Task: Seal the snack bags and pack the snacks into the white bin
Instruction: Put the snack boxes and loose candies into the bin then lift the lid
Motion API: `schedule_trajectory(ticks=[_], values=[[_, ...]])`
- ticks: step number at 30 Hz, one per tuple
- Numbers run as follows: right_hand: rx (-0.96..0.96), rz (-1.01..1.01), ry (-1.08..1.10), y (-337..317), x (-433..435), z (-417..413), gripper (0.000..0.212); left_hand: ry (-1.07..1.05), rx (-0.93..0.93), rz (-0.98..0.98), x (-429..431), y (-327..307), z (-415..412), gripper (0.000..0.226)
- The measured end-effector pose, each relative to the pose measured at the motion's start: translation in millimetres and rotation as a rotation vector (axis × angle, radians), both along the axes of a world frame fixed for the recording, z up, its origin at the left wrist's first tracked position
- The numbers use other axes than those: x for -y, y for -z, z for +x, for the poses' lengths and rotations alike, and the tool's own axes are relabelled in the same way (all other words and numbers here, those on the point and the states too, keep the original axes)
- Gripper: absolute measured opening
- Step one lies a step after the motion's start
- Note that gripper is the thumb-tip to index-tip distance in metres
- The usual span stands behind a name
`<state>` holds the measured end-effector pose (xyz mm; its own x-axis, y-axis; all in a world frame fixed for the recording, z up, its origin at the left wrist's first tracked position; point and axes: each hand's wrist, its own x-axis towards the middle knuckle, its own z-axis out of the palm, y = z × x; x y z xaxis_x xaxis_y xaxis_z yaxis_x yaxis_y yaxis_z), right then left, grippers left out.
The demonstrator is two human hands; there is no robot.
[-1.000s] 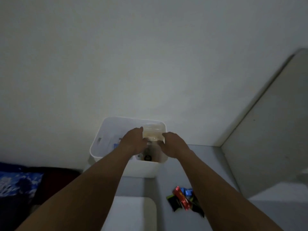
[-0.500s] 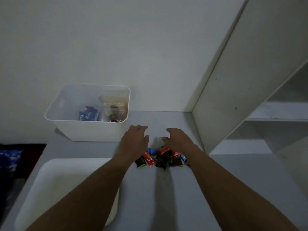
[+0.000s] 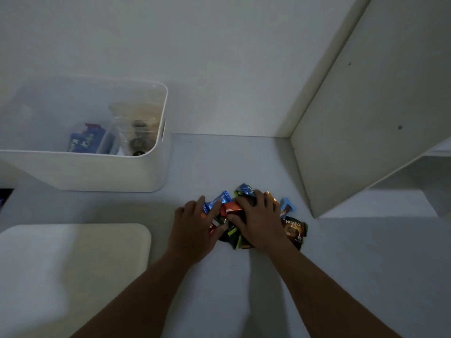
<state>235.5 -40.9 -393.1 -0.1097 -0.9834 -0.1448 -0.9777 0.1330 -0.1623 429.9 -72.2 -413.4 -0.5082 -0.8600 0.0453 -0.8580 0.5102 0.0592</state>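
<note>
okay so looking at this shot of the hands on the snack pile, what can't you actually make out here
Head view only:
- Snack pile: the left hand and right hand cover most packets, so no count.
- Grip: whether either hand has closed on a packet is unclear.
- Clear bag in the white bin: dim and blurred; its seal is unreadable.
- Bin's left end: cut off by the frame edge.

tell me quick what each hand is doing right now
Left hand: open, fingers spread against the snack pile.
Right hand: open, palm down on the pile.
</note>
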Motion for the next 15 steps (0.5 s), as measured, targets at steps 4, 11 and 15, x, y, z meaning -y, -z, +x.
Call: schedule_trajectory(ticks=[4,11,15], values=[[0.0,-0.193,-0.074,14.1,9.4,-6.7,0.05,-0.024,-0.135,-0.017,3.9,13.8,-4.2,0.051],[0.075,-0.168,-0.056,5.1,13.7,-11.1,0.043,-0.102,-0.246,0.165,13.7,12.7,-1.8,0.034],[0.057,-0.167,-0.015,-13.9,18.3,-19.4,0.039,-0.085,-0.275,0.113,19.6,2.1,2.1,0.044]])
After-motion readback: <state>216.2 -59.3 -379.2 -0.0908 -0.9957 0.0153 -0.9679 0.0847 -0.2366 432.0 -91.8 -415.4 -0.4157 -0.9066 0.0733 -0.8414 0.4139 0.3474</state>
